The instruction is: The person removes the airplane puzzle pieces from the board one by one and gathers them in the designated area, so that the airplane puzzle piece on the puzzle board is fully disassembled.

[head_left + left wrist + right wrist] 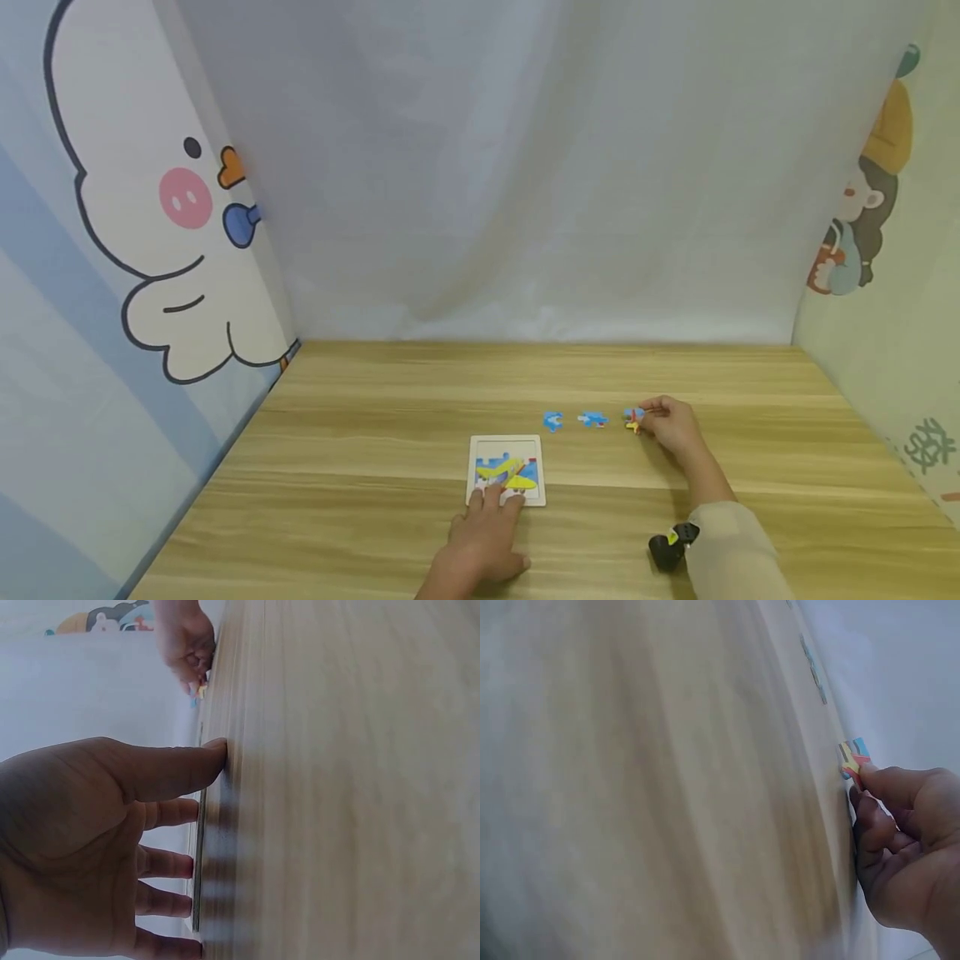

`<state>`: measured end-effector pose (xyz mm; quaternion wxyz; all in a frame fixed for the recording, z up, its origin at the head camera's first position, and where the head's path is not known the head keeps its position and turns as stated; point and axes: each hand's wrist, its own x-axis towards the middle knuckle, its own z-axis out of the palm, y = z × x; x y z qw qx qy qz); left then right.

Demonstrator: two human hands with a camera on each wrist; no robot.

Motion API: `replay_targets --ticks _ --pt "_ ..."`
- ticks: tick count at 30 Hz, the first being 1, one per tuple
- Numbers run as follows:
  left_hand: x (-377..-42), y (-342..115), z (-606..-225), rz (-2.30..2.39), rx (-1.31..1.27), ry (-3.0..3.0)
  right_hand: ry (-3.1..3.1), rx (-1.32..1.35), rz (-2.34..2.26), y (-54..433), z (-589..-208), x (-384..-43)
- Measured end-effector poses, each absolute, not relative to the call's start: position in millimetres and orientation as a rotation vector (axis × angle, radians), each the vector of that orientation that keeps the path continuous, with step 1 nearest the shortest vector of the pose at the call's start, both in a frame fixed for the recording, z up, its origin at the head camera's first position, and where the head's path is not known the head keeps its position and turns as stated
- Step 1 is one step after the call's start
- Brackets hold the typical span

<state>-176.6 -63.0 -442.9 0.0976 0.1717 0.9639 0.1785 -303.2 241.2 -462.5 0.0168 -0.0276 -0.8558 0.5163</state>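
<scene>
A small square jigsaw board [542,467] with a pale frame lies on the table, partly filled with a yellow airplane picture; bare backing shows along its far side. My left hand [486,537] rests with extended fingers on the board's near edge. In the left wrist view, the thumb [172,771] reaches down at the tabletop beside the board. Off to the right, my right hand [675,427] pinches a puzzle piece [853,756] of blue, yellow and red between thumb and fingertips, tilted up from the table.
Two loose blue puzzle pieces, one nearer the board [552,421] and one farther right [593,419], lie in a row on the wooden table [360,458]. A black wrist camera [667,550] sits by the right sleeve [735,550]. A pale curtain [525,208] hangs behind.
</scene>
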Motion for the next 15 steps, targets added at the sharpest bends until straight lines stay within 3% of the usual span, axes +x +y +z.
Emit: replay_targets --ticks 15 --pt "-177.8 -62.7 -442.7 0.537 0.506 2.845 -2.711 -0.140 1.533 241.5 -459.5 -304.4"
